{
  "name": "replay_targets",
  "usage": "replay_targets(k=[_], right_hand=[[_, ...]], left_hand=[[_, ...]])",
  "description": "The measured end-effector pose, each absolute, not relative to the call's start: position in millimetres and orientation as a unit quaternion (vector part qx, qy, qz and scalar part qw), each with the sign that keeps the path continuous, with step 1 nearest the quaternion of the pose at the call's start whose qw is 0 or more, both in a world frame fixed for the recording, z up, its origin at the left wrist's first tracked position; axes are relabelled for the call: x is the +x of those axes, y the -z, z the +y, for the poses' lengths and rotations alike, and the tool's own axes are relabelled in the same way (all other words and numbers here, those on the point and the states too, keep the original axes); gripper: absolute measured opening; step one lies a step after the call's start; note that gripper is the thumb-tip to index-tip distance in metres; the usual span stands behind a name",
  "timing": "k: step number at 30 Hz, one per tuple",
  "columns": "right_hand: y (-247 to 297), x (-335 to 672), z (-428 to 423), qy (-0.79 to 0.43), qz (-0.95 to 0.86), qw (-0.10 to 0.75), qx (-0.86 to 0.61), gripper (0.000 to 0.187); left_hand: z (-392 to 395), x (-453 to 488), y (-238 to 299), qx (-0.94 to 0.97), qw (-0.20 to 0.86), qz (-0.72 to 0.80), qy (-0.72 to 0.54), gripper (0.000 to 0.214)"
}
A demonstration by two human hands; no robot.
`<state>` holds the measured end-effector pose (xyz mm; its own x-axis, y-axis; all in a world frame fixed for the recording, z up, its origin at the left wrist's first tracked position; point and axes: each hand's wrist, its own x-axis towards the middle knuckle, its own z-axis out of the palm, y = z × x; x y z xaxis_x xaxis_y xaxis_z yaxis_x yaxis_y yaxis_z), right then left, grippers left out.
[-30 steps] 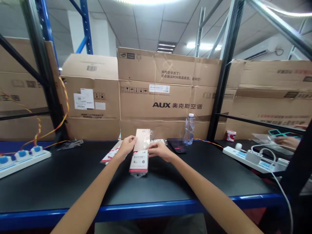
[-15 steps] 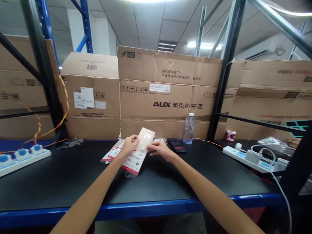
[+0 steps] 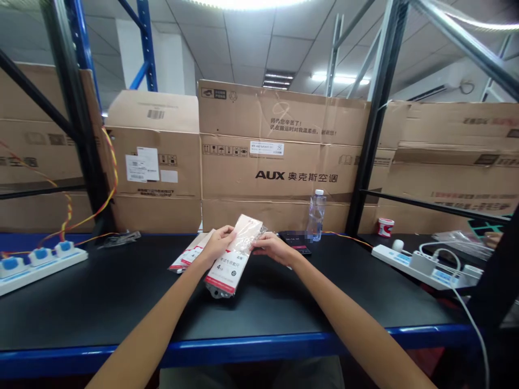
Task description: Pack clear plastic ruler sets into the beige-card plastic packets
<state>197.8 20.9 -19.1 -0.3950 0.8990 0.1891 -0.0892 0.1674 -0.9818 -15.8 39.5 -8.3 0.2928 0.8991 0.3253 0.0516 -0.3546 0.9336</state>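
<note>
Two hands held the slim pink-and-white packet at centre frame, your left hand and right hand closed narrowly on its long edges as it tilted up over the black tabletop. It looked light and fairly stiff inside a slippery clear plastic sleeve, so those long edges offered a surer hold than the thin film at its top corner. More packets lay just left of it on the tabletop
</note>
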Motion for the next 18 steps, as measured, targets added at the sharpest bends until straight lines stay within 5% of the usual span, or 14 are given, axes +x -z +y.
replay_targets(k=[11,18], right_hand=[[31,197,20,-0.554,-0.68,0.351,-0.328,0.037],[29,194,16,-0.606,-0.645,0.346,-0.312,0.017]], left_hand=[[28,-15,10,0.678,0.517,0.318,-0.416,0.054],[36,-15,11,0.703,0.462,0.319,-0.436,0.044]])
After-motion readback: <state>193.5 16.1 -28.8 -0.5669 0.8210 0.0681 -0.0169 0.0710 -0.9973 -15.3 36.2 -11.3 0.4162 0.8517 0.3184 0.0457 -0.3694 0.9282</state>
